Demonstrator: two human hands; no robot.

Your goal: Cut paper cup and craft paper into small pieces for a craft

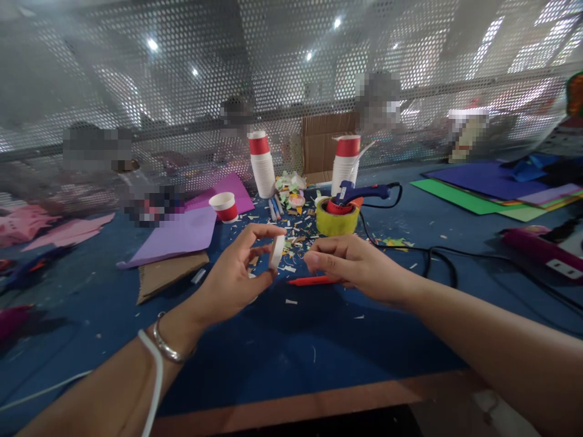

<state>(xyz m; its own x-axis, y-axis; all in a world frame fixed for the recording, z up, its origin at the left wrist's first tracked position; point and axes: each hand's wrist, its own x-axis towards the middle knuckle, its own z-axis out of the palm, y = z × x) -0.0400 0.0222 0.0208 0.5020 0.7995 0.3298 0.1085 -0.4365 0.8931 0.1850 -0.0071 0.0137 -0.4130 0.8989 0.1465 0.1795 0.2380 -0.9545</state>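
From the head view, the person's left hand (241,261) pinches a white round piece (276,252) by its rim, between thumb and fingertips, raised above the blue surface (282,358). The right hand (348,261) is curled just beside it, thumb against the folded fingers; whether something thin is caught there cannot be told. Good handling here would mean a light, steady rim grip, both faces free of fingers, and the two hands close together (the red marker (314,280) lies right under the right hand, easy to knock).

As for containers, a red-and-white paper cup (226,210) stands upright beyond the left hand, its white inner wall visible but its bottom hidden. Farther back are a left cup stack (264,173) and a right cup stack (342,167), both nested and seemingly mouth-down. Nearer, a yellow tape roll (337,226) has something red within its ring, with a blue glue gun (370,193) resting over it.
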